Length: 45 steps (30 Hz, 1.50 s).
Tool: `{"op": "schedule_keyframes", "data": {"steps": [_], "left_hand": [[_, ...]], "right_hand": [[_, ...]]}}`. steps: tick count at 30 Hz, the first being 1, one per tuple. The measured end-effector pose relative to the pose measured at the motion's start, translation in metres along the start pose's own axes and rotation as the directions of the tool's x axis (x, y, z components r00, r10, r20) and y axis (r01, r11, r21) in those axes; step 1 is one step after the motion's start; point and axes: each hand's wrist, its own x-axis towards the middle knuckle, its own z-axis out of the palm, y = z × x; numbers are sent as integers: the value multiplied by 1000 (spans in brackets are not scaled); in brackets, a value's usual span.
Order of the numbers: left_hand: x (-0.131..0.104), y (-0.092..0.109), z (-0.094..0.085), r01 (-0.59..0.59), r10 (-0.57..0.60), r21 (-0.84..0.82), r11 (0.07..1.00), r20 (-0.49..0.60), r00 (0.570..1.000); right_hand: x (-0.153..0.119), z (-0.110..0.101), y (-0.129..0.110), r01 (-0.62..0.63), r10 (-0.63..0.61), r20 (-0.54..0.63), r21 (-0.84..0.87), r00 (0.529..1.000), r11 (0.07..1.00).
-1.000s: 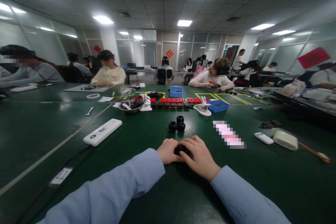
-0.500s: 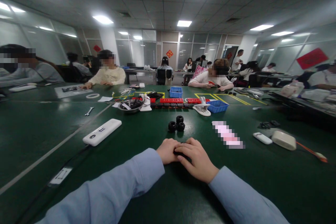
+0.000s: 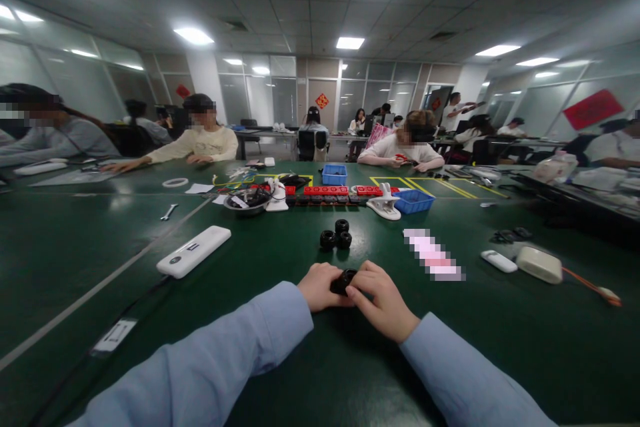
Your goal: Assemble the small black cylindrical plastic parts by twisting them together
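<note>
Between my two hands, low over the green table (image 3: 280, 247), is a round black part (image 3: 343, 281) like a small wheel. My left hand (image 3: 321, 287) is closed round its left side. My right hand (image 3: 381, 297) grips it from the right, thumb at the near edge and fingers curled over the top. Just beyond my hands stand three similar black wheels (image 3: 343, 239) in a tight cluster, touching or nearly so.
A white power bank (image 3: 195, 252) with a cable lies left, near a wrench (image 3: 169, 212). Ahead are a metal bowl (image 3: 245, 210), red blocks (image 3: 326, 191), a white clamp (image 3: 385, 203) and blue baskets (image 3: 414, 201). A blurred pink item (image 3: 434, 255) lies right. People sit across the table.
My right hand's fingers have drawn back and curled, uncovering more of the black part. Across the table at left, a person's arm has stretched farther left over a sheet.
</note>
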Motion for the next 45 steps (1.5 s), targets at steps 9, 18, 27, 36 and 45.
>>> {"op": "schedule_keyframes", "data": {"steps": [9, 18, 27, 36, 45], "left_hand": [[0, 1, -2, 15, -15, -8, 1000, 14, 1000], [1, -2, 1, 14, -14, 0, 1000, 3, 1000], [0, 1, 0, 6, -6, -9, 1000, 1, 1000], [0, 2, 0, 14, -14, -7, 1000, -3, 1000], [0, 1, 1, 11, -11, 17, 1000, -5, 1000]], "right_hand": [[0, 3, 11, -92, 85, -75, -98, 994, 991], [1, 5, 23, -283, 261, -135, -183, 956, 942], [1, 4, 13, -233, 229, -44, -104, 972, 967], [1, 6, 14, -239, 238, -17, -114, 971, 964], [1, 7, 15, -230, 228, -29, -114, 973, 967]]}}
